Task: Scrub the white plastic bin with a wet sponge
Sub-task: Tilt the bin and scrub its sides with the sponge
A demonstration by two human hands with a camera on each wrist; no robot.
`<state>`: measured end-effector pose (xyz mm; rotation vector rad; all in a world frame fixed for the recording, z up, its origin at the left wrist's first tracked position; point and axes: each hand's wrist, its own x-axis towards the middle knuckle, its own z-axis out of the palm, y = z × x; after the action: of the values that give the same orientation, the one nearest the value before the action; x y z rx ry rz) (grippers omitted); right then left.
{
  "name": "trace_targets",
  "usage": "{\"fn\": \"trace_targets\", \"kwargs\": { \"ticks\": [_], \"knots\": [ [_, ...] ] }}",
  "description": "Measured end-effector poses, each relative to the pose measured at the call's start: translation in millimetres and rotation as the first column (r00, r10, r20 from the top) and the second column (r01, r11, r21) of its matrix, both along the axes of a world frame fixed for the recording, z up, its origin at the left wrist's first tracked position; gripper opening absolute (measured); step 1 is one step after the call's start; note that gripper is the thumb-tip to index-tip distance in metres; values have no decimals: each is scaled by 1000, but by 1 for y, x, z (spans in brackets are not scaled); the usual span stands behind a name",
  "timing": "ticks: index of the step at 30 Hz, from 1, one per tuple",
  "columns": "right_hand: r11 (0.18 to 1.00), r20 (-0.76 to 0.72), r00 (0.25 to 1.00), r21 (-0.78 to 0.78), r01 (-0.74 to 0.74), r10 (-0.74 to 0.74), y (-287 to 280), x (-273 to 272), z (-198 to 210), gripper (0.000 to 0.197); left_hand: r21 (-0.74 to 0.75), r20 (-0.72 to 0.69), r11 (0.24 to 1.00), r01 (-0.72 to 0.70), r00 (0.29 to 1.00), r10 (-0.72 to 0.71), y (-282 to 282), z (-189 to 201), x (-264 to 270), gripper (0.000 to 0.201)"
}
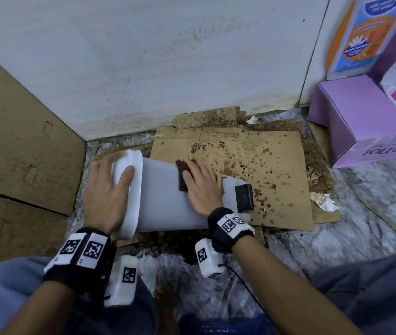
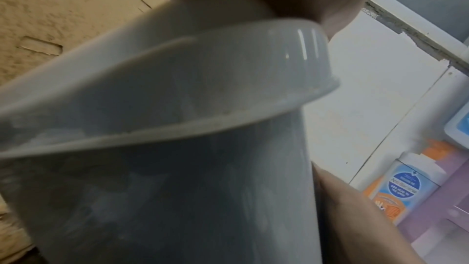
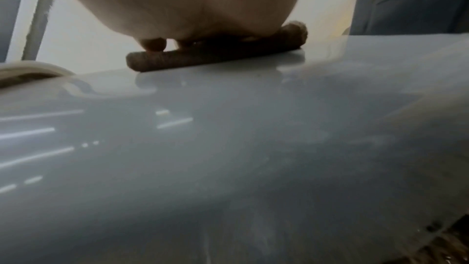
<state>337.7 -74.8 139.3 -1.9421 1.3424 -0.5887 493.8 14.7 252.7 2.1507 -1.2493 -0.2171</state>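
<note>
The white plastic bin (image 1: 160,201) lies on its side on stained cardboard (image 1: 276,160), its rimmed end to the left. My left hand (image 1: 110,180) grips that rim, fingers over the far edge and thumb on the rim band; the left wrist view shows the rim (image 2: 228,79) close under the palm. A flat dark brown sponge (image 1: 182,175) lies on the bin's upper side. My right hand (image 1: 201,184) presses it down with straight fingers. In the right wrist view the sponge (image 3: 203,57) sits flat on the wet, glossy bin wall (image 3: 228,148) beneath the hand (image 3: 190,3).
A black pedal (image 1: 244,197) sticks out at the bin's right end. A large cardboard box (image 1: 18,141) stands at the left and a white wall behind. Purple boxes (image 1: 361,122) and a blue-and-orange bottle (image 1: 361,37) are at the right. Crumpled tissue (image 1: 325,201) lies on the floor.
</note>
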Motion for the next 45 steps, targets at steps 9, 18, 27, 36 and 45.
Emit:
{"fn": "trace_targets", "kwargs": {
  "ticks": [9, 18, 27, 36, 45],
  "knots": [
    [900, -167, 952, 317, 298, -256, -41, -24, -25, 47, -25, 23, 999, 37, 999, -36, 3, -6, -2, 41],
    [941, -24, 968, 229, 248, -249, -18, -9, -10, 42, -16, 35, 999, 41, 999, -40, -1, -10, 12, 42],
    [994, -55, 998, -103, 33, -39, 5, -32, -25, 61, -33, -7, 999, 22, 1000, -22, 2, -14, 33, 50],
    [973, -126, 992, 229, 16, 13, -4, -4, 5, 57, -51, -38, 999, 16, 999, -18, 5, -22, 47, 47],
    [900, -244, 969, 430, 72, 39, -49, -14, -4, 68, -50, -37, 998, 49, 998, -51, 5, -17, 30, 49]
  ]
}}
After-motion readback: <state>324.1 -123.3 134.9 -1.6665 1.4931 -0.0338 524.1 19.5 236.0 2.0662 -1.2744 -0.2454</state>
